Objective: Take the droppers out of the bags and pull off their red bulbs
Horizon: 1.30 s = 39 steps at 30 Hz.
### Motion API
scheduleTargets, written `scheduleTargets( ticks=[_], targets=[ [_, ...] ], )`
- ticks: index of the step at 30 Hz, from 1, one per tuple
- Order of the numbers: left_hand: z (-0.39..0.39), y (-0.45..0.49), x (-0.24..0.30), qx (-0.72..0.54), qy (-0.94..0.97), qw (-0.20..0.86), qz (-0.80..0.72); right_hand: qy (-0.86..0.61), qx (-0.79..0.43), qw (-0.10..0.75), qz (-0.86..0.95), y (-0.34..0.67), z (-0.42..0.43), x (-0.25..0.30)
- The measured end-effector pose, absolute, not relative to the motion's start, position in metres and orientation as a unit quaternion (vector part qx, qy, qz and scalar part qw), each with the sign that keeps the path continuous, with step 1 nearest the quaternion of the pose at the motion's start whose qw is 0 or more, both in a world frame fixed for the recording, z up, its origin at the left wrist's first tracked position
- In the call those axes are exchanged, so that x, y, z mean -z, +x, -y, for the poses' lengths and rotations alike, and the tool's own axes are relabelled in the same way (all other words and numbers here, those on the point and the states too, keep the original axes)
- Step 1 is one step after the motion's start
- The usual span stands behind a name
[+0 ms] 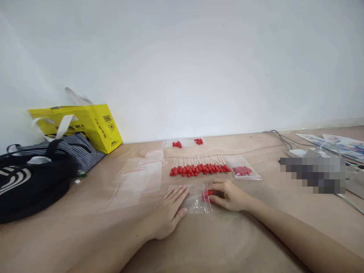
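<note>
My left hand (169, 216) lies flat with its fingers stretched out over the left end of a clear zip bag (196, 206) on the table. At the bag's right end, by its red-striped mouth, my right hand (231, 195) pinches red-tipped sticks (208, 193). Their red ends show at the fingertips, and how many there are is partly hidden. Thin pale stems seem to reach into the bag. Just beyond the hands, a long row of red-tipped sticks (196, 169) lies side by side, red ends toward me. A filled zip bag (244, 171) of such sticks rests to its right.
Several flat clear bags (133, 178) overlap at the left. Near the wall are more bagged red-tipped sticks (177, 144). A yellow bag (105, 131), a striped bag (82, 151) and a black bag (34, 185) crowd the left. Cables, adapters and printed sheets (341, 142) occupy the right.
</note>
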State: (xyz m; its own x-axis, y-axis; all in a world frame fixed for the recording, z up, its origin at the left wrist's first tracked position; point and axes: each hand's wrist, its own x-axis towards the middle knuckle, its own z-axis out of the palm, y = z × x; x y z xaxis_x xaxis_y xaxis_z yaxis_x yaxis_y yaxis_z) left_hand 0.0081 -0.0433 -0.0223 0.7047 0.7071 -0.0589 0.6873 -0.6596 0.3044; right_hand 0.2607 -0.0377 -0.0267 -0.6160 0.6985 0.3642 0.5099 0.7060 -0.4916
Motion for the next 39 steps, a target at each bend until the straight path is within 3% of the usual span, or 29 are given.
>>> scheduleTargets(
  ticks=[5,15,21,25,29,31,34,37,39],
  targets=[
    [0.043,0.008,0.023,-0.031,0.910,0.147,-0.386,-0.339,-0.172,0.307,0.873,0.256,0.037,0.034],
    [0.043,0.008,0.022,0.001,0.904,0.137,-0.404,-0.394,-0.189,0.253,0.863,0.277,0.033,0.026],
    [0.044,0.008,0.016,0.017,0.899,0.147,-0.412,-0.409,-0.295,0.298,0.810,0.313,0.020,0.023],
    [0.044,0.006,0.017,0.004,0.896,0.160,-0.415,-0.462,-0.363,0.372,0.719,0.336,0.013,0.017],
    [0.044,0.012,0.019,-0.115,0.883,0.172,-0.421,-0.514,-0.382,0.469,0.608,0.321,0.017,0.013],
    [0.043,0.025,0.017,-0.207,0.851,0.232,-0.423,-0.518,-0.360,0.507,0.588,0.298,0.021,0.016],
    [0.039,0.052,0.011,-0.297,0.716,0.452,-0.442,-0.487,-0.262,0.539,0.636,0.258,0.030,0.023],
    [0.034,0.075,0.007,-0.360,0.493,0.665,-0.430,-0.436,-0.154,0.527,0.713,0.230,0.040,0.029],
    [0.033,0.083,0.005,-0.393,0.382,0.719,-0.427,-0.392,-0.110,0.513,0.756,0.220,0.045,0.032]
  ],
)
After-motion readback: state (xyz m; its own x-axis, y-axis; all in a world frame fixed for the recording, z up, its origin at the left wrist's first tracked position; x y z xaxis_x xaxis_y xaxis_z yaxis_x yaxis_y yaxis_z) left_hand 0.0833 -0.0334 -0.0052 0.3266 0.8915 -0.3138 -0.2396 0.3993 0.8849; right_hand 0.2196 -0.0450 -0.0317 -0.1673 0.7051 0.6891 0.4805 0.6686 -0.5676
